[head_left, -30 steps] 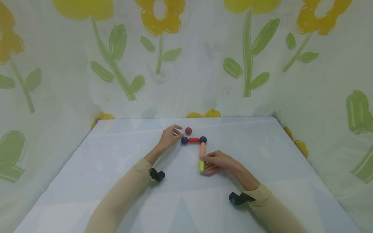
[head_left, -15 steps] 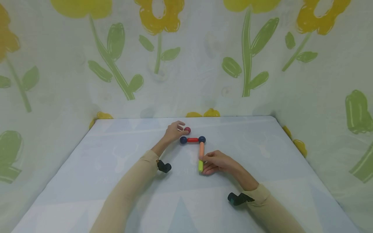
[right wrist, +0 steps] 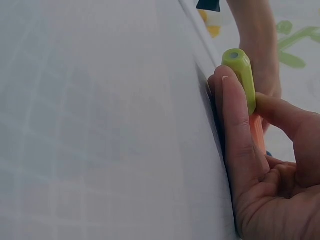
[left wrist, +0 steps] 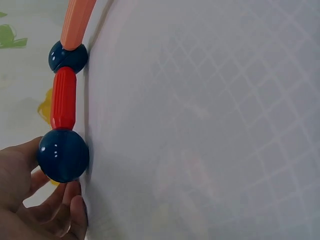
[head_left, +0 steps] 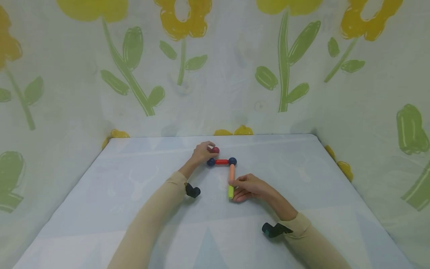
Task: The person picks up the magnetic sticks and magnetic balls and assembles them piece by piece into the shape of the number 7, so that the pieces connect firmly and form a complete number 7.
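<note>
On the table, a magnetic-rod chain bends at a right angle: a dark blue ball (head_left: 211, 162), a red rod (head_left: 221, 162), a second dark blue ball (head_left: 232, 161), an orange rod (head_left: 232, 172) and a yellow-green rod (head_left: 230, 192) at the near end. My right hand (head_left: 251, 186) pinches the chain where the orange and yellow-green rods meet, thumb on one side and fingers on the other (right wrist: 237, 120). Just behind the left blue ball, my left hand (head_left: 201, 152) holds a red ball (head_left: 216, 150) between thumb and fingers. That red ball is hidden in the left wrist view.
The pale table (head_left: 161, 231) has its far edge shortly beyond the red ball. A flower-printed cloth (head_left: 228, 74) surrounds its back and sides. Dark wrist cameras stick out from both sleeves, one at the left wrist (head_left: 193, 191), one at the right (head_left: 273, 229).
My left hand has moved right and slightly away from me, from beside the left blue ball to the red ball, and its fingers have closed round it. My right hand keeps its place.
</note>
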### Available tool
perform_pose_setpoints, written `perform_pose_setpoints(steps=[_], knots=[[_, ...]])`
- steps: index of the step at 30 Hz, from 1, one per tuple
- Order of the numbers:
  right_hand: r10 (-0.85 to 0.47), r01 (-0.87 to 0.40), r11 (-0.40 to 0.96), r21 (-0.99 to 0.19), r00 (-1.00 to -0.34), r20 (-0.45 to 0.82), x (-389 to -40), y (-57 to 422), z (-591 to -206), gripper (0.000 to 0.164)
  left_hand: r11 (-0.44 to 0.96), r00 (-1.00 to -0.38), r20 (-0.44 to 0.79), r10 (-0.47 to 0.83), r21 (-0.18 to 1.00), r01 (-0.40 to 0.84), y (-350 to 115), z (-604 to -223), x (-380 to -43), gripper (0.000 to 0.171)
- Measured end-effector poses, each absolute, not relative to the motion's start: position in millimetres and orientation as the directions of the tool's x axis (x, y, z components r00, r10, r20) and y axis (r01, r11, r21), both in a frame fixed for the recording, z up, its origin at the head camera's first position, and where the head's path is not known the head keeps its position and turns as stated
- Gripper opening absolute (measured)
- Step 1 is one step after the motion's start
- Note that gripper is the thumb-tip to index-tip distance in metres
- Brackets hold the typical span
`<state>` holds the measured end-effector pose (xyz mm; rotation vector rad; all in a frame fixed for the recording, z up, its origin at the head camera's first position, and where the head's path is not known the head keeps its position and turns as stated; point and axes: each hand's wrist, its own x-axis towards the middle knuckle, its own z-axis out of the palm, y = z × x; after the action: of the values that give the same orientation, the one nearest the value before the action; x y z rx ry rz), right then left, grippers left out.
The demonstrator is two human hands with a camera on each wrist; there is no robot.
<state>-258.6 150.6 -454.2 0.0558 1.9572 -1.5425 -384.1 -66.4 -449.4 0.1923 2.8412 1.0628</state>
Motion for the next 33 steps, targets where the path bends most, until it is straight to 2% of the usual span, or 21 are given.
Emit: perform_pose_setpoints(steps=[14,33], knots=[[-0.369,0.389,0.304,-0.870,-0.793,-0.484,-258,153,-454,0.040,0.773,-0.986,-0.049,0.161,0.627,0.095,-64,-446,-381,0.042],[-0.368,0.376,0.314,-0.872,-0.798,-0.477,-256,152,-453,0.042,0.726,-0.986,-0.036,0.165,0.681,0.097,-67,-439,-372,0.039]])
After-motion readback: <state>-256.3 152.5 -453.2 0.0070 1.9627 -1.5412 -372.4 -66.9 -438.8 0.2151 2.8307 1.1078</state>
